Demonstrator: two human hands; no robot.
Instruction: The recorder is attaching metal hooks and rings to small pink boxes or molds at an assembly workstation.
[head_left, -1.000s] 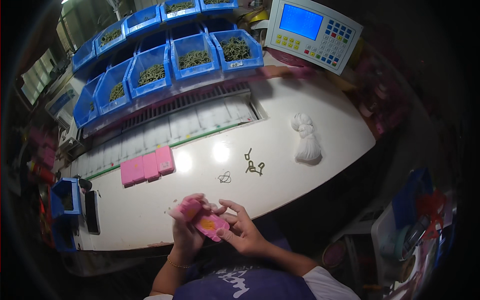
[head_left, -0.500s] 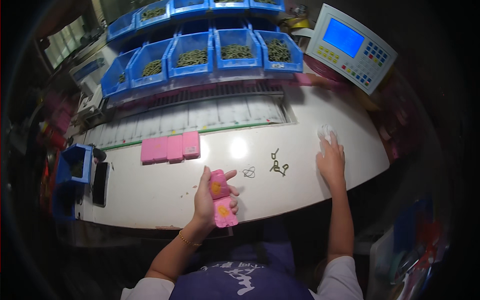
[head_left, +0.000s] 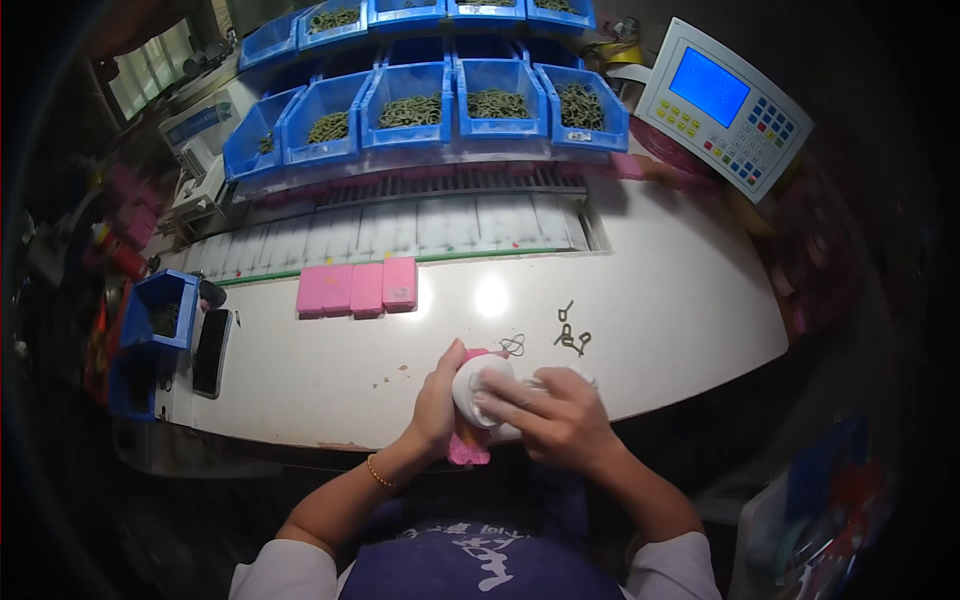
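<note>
My left hand (head_left: 433,412) is wrapped round an opened pink rubber mould (head_left: 467,449) near the table's front edge. In my right hand (head_left: 568,422) is a white cloth pad (head_left: 468,392), pressed against the face of the mould. The pad and fingers cover most of the mould, and motion smears the right fingertips. Just beyond the hands lies a thin dark looped band (head_left: 513,345). To its right are several small green pieces (head_left: 567,335) with little frames and stems.
Closed pink blocks (head_left: 368,289) stand in a row at the table's middle left. Blue bins (head_left: 408,105) of green pieces line the back. A phone (head_left: 211,353) lies beside more blue bins (head_left: 165,310) at left. A control panel (head_left: 725,110) stands back right.
My right hand has brought the white cloth pad from the table's right side across to the mould in my left hand. The view has shifted slightly.
</note>
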